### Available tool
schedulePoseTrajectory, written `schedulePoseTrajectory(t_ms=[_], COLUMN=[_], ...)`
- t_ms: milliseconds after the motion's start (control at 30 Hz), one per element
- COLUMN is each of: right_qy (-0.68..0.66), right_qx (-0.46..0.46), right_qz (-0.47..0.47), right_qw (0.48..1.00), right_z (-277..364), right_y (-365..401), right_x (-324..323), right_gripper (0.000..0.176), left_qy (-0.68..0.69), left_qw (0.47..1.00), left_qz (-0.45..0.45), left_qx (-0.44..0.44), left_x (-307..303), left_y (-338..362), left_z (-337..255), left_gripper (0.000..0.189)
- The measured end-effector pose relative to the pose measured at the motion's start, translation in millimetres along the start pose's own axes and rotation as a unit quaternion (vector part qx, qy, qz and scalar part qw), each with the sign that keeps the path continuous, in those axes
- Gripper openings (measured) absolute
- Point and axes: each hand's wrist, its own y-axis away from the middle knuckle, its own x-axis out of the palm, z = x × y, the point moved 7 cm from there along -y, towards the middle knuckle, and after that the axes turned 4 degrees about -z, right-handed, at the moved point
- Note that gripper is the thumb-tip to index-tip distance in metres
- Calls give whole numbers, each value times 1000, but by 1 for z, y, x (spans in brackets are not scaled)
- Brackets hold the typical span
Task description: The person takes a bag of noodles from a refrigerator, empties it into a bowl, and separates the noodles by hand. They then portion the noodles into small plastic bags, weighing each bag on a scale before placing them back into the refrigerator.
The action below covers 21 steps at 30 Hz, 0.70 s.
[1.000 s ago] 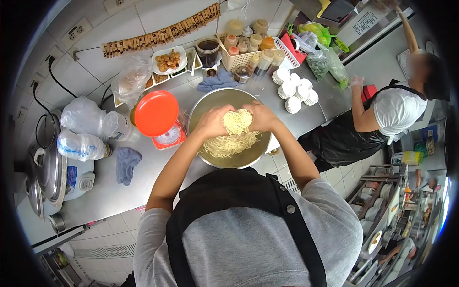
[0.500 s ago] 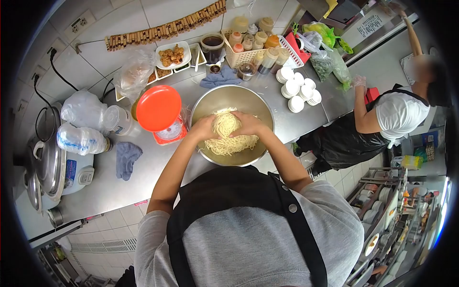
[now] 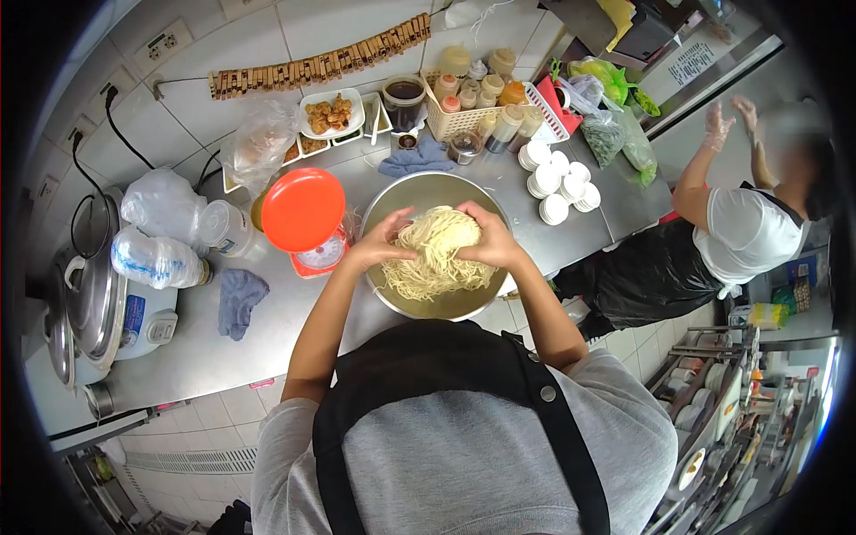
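A mound of pale yellow noodles [image 3: 437, 250] fills much of a wide steel mixing bowl [image 3: 374, 192]. My left hand [image 3: 383, 242] grips the left side of the mound, thumb toward me and fingers curved around the far edge. From the right, my right hand [image 3: 492, 239] grips the same mound, its thumb and fingers curled against the strands. Between the hands the noodles bulge upward above the rest. Some fingertips are hidden in the strands. Left of the bowl stands an orange-red kitchen scale [image 3: 305, 209] with a round pan.
Behind the bowl lie a blue cloth [image 3: 415, 159] and a basket of sauce bottles [image 3: 464, 102]. White stacked cups [image 3: 562, 183] stand to the right. A dish of fried pieces [image 3: 332, 114] sits at the back. A co-worker [image 3: 731, 223] stands at right. A rice cooker [image 3: 143, 321] is at left.
My hands have gathered and lifted the noodles into a bigger, higher mound and moved slightly apart. The co-worker's gloved hand has risen from the counter. The view has shifted slightly.
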Motion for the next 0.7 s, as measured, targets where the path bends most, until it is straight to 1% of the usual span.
schedulePoseTrajectory(t_ms=[33, 67, 100, 133, 167, 200, 267, 300, 333, 400, 433, 467, 500, 533, 567, 600, 633, 667, 700], right_qy=[19, 18, 53, 91, 75, 76, -72, -92, -92, -155, -155, -96, -37, -39, 82, 201, 225, 223, 222], right_qx=[1, 2, -5, -17, -45, -46, -67, -65, -66, -28, -25, 2, 29, 31, 58, 85, 138, 142, 162], right_qz=[-27, -28, -36, -42, -56, -55, -85, -81, -84, -84, -86, -77, -67, -69, -39, -8, 5, -1, -22], right_qw=[999, 999, 998, 995, 995, 995, 991, 990, 990, 984, 984, 992, 997, 996, 994, 976, 965, 965, 961], right_z=[-5, -3, 3, 9, 7, 5, 4, -2, -7, -22, -27, -36, -45, -53, -67, -81, -99, -106, -113], right_y=[1, 4, 7, 6, 7, 7, 10, 10, 11, 14, 16, 17, 18, 18, 19, 21, 21, 19, 15], right_x=[-1, 0, -1, -3, -1, 0, -3, -5, -7, -11, -16, -18, -18, -17, -11, -7, -2, 4, 8], right_gripper=[56, 56, 54, 53, 52, 52, 53, 54, 54, 58, 58, 62, 67, 67, 76, 86, 98, 98, 102], left_qy=[87, 87, -28, -142, -185, -184, -250, -238, -240, -235, -159, -158, -177, -196, -268, -269, -370, -466, -511], left_qw=[996, 996, 999, 988, 981, 981, 957, 946, 946, 955, 957, 958, 964, 967, 957, 957, 925, 882, 856], left_qz=[6, 8, 33, 54, 14, 12, -115, -177, -174, -165, -183, -180, -163, -145, -113, -108, -84, -61, -23], left_qx=[9, 8, 5, 7, 55, 55, 94, 128, 129, 72, 159, 156, 116, 76, 25, 24, -6, -32, -67], left_x=[3, 6, 12, 16, 23, 29, 24, 22, 22, 21, 24, 27, 31, 33, 36, 36, 34, 32, 34], left_y=[0, 0, 0, -4, -2, -4, -7, -2, 0, 1, 6, 8, 8, 6, 3, 1, -4, -9, -9], left_z=[-9, -7, -3, -2, -9, -6, -8, -29, -44, -68, -87, -97, -102, -105, -101, -88, -60, -36, -25], left_gripper=[111, 111, 111, 111, 93, 93, 71, 55, 55, 49, 44, 44, 44, 45, 66, 66, 81, 96, 120])
